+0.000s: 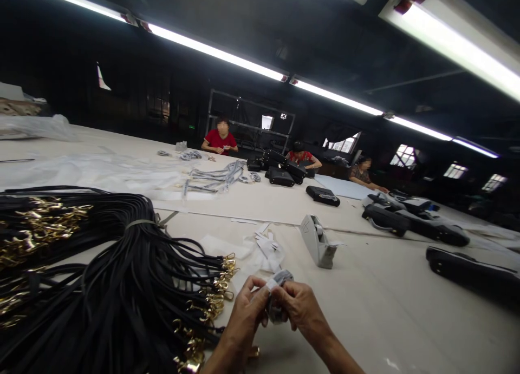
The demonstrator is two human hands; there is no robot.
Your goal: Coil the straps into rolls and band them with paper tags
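Both my hands hold a small rolled-up strap [278,312] wrapped in cloudy plastic film, low in the middle of the head view. My left hand [248,304] is closed around its left side, with the thumb near a white strip on the wrap. The fingers of my right hand [299,306] pinch the right side. To the left lies a big bundle of black straps [125,287] with gold clasps [223,279], tied with a light band. Just beyond my hands are white paper scraps [266,249]. A grey tape dispenser [319,243] stands past them to the right.
Film-wrapped straps [215,176] lie across the table, with a pile of black bags [281,168] behind. More black bags [414,222] lie on the right. Several people sit at the far side, one in a red shirt [219,141]. Plastic sheeting [101,171] covers the left.
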